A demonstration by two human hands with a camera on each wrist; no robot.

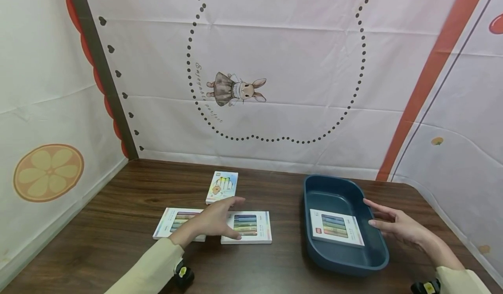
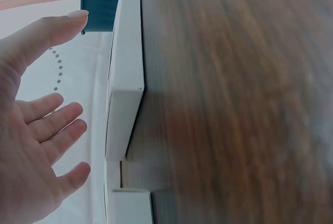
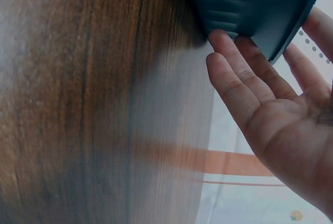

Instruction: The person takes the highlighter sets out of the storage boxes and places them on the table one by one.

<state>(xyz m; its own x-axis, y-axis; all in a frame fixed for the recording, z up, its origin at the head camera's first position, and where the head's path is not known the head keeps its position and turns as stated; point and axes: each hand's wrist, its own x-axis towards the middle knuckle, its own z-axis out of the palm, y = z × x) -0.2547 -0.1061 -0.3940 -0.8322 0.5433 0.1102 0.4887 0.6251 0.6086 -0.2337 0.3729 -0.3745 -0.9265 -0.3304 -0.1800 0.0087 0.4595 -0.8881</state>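
Observation:
In the head view my left hand (image 1: 214,217) is spread above two flat white boxes of coloured sticks, a left one (image 1: 169,222) and a right one (image 1: 265,233). Its thumb reaches over the right box. In the left wrist view the thumb and fingers (image 2: 44,125) are apart, with nothing between them, beside the white box edges (image 2: 127,67). My right hand (image 1: 404,228) is at the right wall of a dark blue bin (image 1: 377,259). In the right wrist view its extended fingers (image 3: 242,73) meet the bin's outer side. A similar white box (image 1: 338,227) lies inside the bin.
Behind the left hand lies a white box with a yellow and blue picture (image 1: 223,187). Everything stands on a dark wooden table (image 1: 283,268). Printed cloth walls (image 1: 275,67) enclose it at the back and both sides.

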